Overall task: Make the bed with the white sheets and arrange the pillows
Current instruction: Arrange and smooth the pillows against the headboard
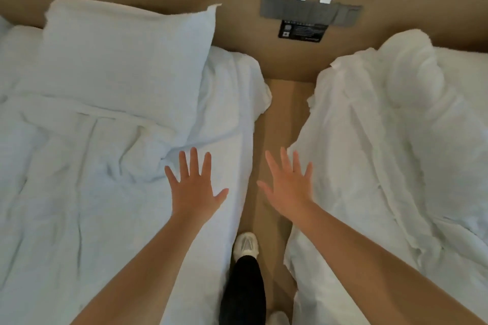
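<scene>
Head view: both hands spread flat, holding nothing, between two unmade beds.

The left hand point(194, 187) lay fingers apart over the creased white sheets point(79, 192) of the bed at 9 o'clock; contact could not be told. The right hand point(286, 190) was equally splayed above the floor point(277, 119). One pillow point(124, 60) sat at 11 o'clock, and heaped bedding point(383, 153) lay at 3 o'clock. Smoothing looked barely begun. The next move likely called for gripping a sheet edge and pulling it taut.

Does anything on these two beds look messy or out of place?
Yes. The covers on the right bed are bunched in a heap, hanging over the edge. The left bed's sheet is wrinkled below the pillow.
</scene>
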